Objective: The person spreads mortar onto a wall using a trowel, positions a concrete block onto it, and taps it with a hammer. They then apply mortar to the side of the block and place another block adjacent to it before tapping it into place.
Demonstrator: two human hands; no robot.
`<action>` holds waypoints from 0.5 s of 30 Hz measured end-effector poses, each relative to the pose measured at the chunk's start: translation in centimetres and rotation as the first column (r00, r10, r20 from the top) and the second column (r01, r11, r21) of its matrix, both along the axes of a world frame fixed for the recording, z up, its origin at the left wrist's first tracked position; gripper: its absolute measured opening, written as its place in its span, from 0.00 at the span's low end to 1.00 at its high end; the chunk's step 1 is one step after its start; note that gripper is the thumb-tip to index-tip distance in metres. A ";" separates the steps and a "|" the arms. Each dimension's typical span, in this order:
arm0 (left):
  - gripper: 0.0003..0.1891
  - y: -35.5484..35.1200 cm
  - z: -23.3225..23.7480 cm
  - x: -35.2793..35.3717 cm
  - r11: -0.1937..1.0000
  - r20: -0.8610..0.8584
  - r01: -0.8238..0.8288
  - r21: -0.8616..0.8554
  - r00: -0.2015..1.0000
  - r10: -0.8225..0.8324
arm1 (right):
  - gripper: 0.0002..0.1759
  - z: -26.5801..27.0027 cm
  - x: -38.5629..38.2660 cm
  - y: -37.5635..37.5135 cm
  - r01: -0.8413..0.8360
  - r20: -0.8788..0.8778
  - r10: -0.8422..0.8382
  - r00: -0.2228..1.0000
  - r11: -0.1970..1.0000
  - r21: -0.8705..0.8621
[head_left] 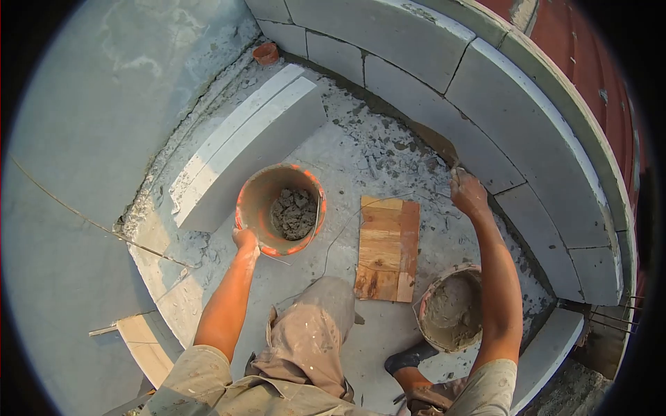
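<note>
My left hand (246,240) is closed on the lower left rim of an orange bucket (251,187), which is tilted and has lumpy grey mortar (293,213) inside. On the right, my right hand (468,190) is wrapped round the handle of a trowel (436,141). The trowel's brown, dirty blade lies along the foot of the grey block wall (485,104). Below my right forearm, a second bucket (421,320) holds smoother, wetter grey mortar (454,310). A wooden board (387,249) lies flat on the floor between the two buckets.
Two pale blocks (257,149) stand side by side behind the orange bucket. A small orange pot (265,54) sits near the wall's far corner. Rubble (395,145) is scattered along the wall base. Thin wire lies near the board, and rods (614,315) stick out at the right.
</note>
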State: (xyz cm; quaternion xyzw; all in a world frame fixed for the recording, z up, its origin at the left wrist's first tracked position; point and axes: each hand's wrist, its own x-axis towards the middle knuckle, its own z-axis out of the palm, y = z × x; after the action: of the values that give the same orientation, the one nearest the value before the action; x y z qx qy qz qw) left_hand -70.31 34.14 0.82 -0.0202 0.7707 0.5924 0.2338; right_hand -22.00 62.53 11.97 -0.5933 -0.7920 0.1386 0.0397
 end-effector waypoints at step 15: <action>0.22 -1.1 1.3 0.6 0.995 0.013 0.012 -0.101 1.000 -0.010 | 0.19 -10.1 -17.5 19.3 -0.186 0.138 0.207 0.968 0.971 -0.152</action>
State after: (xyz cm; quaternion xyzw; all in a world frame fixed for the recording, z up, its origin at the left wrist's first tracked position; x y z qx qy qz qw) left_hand -69.71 33.08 2.13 -0.0314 0.7983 0.5512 0.2406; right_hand -39.45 81.81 1.87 -0.5219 -0.8361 0.1504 -0.0765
